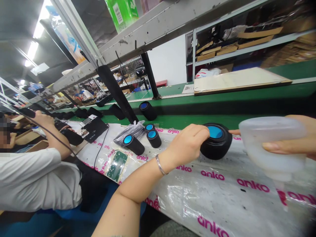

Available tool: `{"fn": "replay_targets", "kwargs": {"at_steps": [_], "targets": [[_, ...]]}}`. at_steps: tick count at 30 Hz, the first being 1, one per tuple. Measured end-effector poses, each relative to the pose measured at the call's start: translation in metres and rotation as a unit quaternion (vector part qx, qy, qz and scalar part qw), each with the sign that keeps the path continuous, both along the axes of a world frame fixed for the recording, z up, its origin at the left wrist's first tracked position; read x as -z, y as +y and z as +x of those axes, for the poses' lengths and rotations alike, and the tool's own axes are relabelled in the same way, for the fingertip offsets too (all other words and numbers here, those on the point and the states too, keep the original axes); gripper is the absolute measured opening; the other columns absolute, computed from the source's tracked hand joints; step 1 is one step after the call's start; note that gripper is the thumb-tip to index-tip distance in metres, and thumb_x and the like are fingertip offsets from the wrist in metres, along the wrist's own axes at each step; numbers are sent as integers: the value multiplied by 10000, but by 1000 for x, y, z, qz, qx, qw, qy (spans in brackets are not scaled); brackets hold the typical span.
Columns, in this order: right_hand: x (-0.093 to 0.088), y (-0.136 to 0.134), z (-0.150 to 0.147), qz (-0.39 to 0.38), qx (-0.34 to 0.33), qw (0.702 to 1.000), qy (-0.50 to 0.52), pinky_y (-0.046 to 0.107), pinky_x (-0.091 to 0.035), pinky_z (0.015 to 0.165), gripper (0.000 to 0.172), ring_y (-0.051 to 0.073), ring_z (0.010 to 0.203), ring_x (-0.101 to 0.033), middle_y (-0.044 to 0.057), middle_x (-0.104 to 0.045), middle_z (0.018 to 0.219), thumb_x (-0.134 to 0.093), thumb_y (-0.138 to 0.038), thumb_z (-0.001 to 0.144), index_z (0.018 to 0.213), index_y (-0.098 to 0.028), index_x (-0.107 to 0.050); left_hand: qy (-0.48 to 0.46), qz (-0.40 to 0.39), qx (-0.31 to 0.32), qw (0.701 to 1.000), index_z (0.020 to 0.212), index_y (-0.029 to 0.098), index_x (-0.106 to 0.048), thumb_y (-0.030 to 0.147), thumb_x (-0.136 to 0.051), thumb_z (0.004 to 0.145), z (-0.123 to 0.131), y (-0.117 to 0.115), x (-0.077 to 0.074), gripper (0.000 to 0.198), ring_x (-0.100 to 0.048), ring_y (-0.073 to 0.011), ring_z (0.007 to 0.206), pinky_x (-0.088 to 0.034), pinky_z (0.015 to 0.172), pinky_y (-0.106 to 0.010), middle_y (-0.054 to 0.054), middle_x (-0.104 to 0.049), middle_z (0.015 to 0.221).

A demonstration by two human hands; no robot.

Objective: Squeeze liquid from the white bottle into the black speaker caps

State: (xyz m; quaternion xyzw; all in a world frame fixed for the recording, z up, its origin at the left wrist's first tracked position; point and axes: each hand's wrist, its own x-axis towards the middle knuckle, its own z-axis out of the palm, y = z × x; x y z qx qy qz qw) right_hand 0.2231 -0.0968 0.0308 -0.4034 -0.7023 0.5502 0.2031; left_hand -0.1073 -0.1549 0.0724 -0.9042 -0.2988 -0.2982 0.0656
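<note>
A black cylindrical speaker (216,149) with a shiny blue disc on its top stands tilted at the middle right. My left hand (189,144), closed, pinches the near-left rim of that speaker beside the disc. Wrapped around a translucent white squeeze bottle (273,144), my right hand (296,138) keeps it upside down, its nozzle toward the tabletop. One finger of the right hand reaches out to the speaker's right side. Farther left lie a similar black cylinder (137,146) and two smaller upright ones (154,140), all with blue ends.
Printed plastic sheeting (212,197) covers the bench. Behind it runs a green conveyor (172,121) carrying another black cylinder (148,112). A black post (118,93) rises at the bench's back edge. A co-worker's arm (53,135) is at the left, near a black box (95,128).
</note>
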Motion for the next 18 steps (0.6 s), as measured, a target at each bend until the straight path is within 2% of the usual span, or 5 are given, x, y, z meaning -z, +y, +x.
{"fn": "replay_targets", "kwargs": {"at_steps": [7,13,18], "targets": [[5,2,7,-26,7,1000,-14,235,-502,475,327,232,601,-586,8,-601,735,-794,-563,620,780,-286,-728,39,-30,-4,999,921,158,-528,-9,-364,881,-1,1,-6,237,-564,-193,1003,-507,914,-325,-109,-664,1066],[2,4,3,-18,6,1000,-8,184,-446,425,298,193,539,-550,9,-572,662,-797,-547,620,695,-274,-705,51,-46,-6,998,910,163,-532,-4,-360,890,0,3,-9,240,-554,-190,955,-503,886,-320,-98,-662,1042],[5,7,7,-45,-8,999,-19,244,-507,484,327,245,617,-592,12,-604,747,-782,-556,638,799,-276,-734,1,-86,29,996,914,174,-559,105,-409,944,-4,7,-15,168,-575,-188,929,-500,893,-325,-74,-684,980]]}}
